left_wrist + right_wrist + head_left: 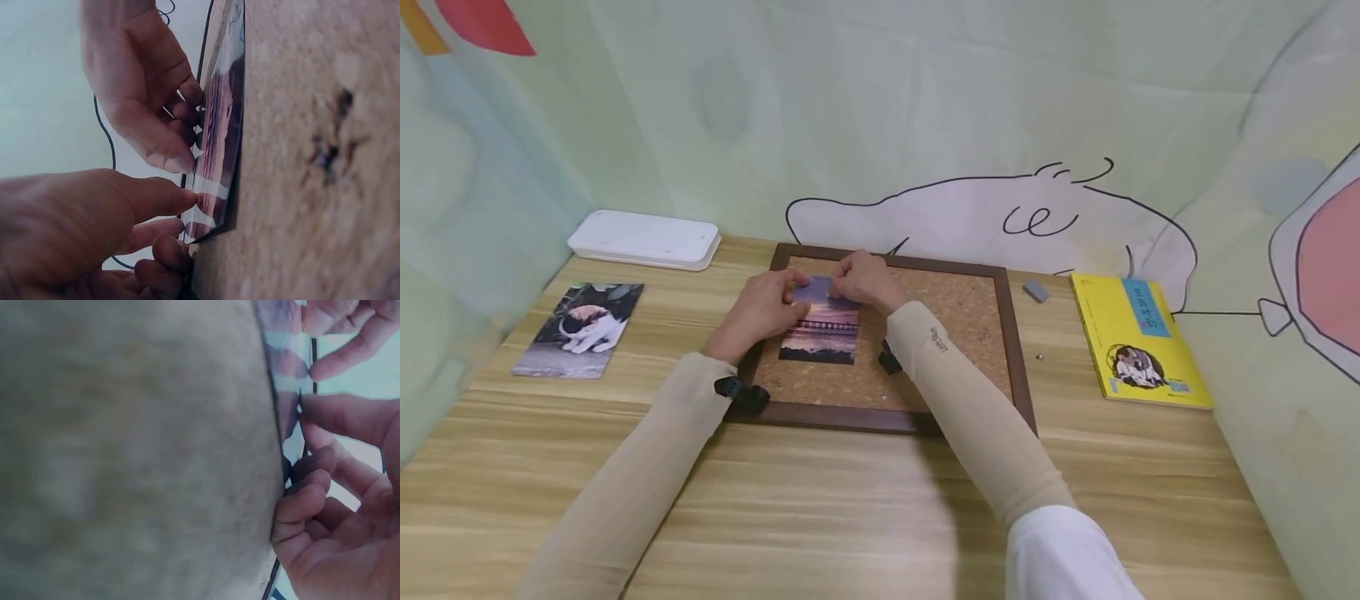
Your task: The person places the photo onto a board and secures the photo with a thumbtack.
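Observation:
A sunset photo [820, 337] lies upright on the left half of a brown-framed corkboard [940, 350]. My left hand [758, 307] is at the photo's upper left, its thumb and index finger spread apart and their tips resting against the print. At the photo's top edge is my right hand [867, 279], thumb and index finger brought together in a pinch, the other fingers curled. Between those two fingertips [312, 406] shows a tiny dark pin, mostly hidden. In the left wrist view, the photo's near edge [215, 234] stands slightly off the cork.
A cat photo [580, 332] lies left of the corkboard, below a white case [643, 239] by the wall. On the right are a grey eraser-like block [1035, 291], a small silver pin [1040, 357] and a yellow book [1138, 342]. A printed curtain hangs behind the wooden table [820, 508].

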